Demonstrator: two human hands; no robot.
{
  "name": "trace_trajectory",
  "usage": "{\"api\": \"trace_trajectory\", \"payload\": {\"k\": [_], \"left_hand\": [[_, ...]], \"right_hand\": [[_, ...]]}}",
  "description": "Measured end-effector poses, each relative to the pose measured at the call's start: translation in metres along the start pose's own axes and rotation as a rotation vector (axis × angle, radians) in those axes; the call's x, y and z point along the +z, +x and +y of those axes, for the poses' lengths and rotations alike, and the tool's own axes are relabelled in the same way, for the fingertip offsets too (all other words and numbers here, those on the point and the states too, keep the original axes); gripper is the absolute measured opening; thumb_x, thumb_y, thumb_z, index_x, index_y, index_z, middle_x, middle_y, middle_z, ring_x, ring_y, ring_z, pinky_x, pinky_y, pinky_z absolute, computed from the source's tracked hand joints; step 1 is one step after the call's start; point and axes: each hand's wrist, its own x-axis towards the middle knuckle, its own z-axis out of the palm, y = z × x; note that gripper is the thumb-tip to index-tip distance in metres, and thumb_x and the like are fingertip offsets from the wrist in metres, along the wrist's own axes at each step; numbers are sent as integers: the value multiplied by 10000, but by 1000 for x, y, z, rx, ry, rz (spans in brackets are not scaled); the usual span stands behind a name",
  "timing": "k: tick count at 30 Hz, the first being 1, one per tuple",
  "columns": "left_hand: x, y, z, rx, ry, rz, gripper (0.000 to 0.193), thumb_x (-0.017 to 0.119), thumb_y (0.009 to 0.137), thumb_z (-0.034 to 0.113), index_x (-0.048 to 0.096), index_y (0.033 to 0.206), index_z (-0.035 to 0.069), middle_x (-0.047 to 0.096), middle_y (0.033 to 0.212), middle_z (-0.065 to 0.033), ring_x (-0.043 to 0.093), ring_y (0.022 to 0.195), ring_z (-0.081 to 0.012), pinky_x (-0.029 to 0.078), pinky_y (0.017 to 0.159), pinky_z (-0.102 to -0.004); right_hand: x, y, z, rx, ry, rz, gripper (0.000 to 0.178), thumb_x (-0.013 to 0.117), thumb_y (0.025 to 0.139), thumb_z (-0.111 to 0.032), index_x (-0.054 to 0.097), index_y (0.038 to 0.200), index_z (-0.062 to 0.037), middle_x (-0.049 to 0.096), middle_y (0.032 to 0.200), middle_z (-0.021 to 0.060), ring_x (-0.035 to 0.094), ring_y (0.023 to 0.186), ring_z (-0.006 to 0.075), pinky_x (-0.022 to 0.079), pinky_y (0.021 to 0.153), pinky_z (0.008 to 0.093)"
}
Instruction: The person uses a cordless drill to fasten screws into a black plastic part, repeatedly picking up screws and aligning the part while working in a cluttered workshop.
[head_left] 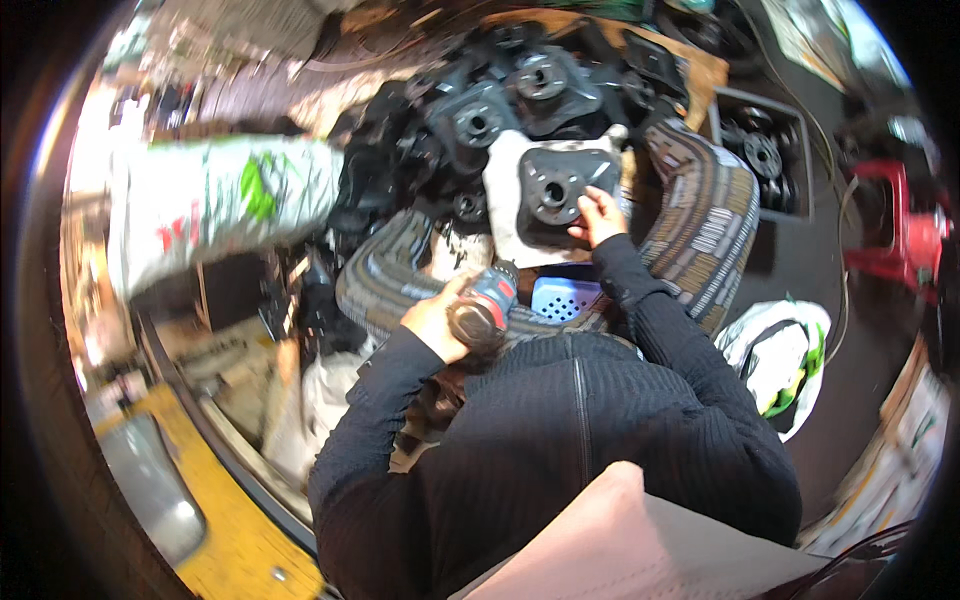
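Observation:
My left hand (434,320) is wrapped round a cordless drill (490,298), dark with red on its body, its chuck pointing away from me. In front of me a black, square-sided plastic part (543,172) with a round raised hub lies on a white pad (506,200). At the right side of that hub my right hand (603,218) has its fingertips pinched together. Whatever sits between them is too small to make out. A light-blue perforated basket (562,299) is close in front of my body, between my two forearms.
Similar black parts (470,120) are heaped beyond the pad. A curved patterned cushion (715,200) wraps round my work spot. At right stand a grey crate (803,160) of black pieces, a red stool (900,235) and a white bag (775,345). A large white sack (220,200) lies left.

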Motion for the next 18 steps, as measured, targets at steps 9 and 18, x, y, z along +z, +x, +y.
{"api": "trace_trajectory", "payload": {"k": [9, 18], "left_hand": [[53, -52, -101, 152, -393, -27, 825, 743, 669, 186, 324, 1376, 107, 581, 1141, -148, 606, 916, -236, 486, 810, -327], [61, -45, -210, -16, -1290, 1079, 253, 458, 886, 8, 547, 1122, 24, 613, 845, -63, 578, 626, -91, 484, 557, -216]], "right_hand": [[91, 29, -63, -116, -200, -338, 367, 575, 878, -215, 495, 1201, -59, 593, 1002, 54, 577, 683, 120, 528, 564, 272], [301, 143, -49, 18, -248, -532, 299, 616, 835, -145, 520, 1094, -31, 598, 948, 113, 616, 724, 263, 544, 572, 399]]}}
